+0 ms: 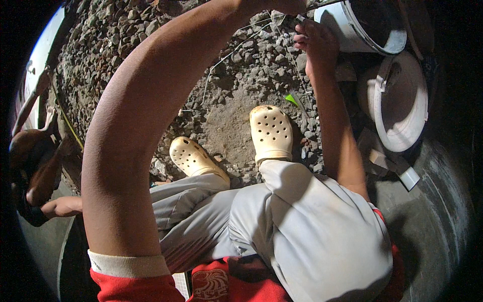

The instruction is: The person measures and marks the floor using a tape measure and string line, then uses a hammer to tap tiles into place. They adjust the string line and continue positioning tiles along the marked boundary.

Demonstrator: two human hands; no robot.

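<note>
White bucket, tipped over at the upper right with its open mouth turned to the right, lies at the edge of a wide bed of grey gravel, while smooth concrete spreads at the lower right. Grey trousers cover the person's bent legs across the lower middle, below a red shirt. Another person is bent low at the far left, partly lost in the dark rim. Below the bucket, a pale round tub is also tipped. Two cream clogs with round holes, the right one ahead of the left one, rest on the gravel. Right hand is just beside the bucket's wall, fingers curled; I cannot tell if they pinch anything. Left hand reaches the top edge and is mostly cut off, so its grip cannot be told, though it seems near the bucket too. A white-ended offcut lies below the tub, and a bright green scrap sits near the right clog.
</note>
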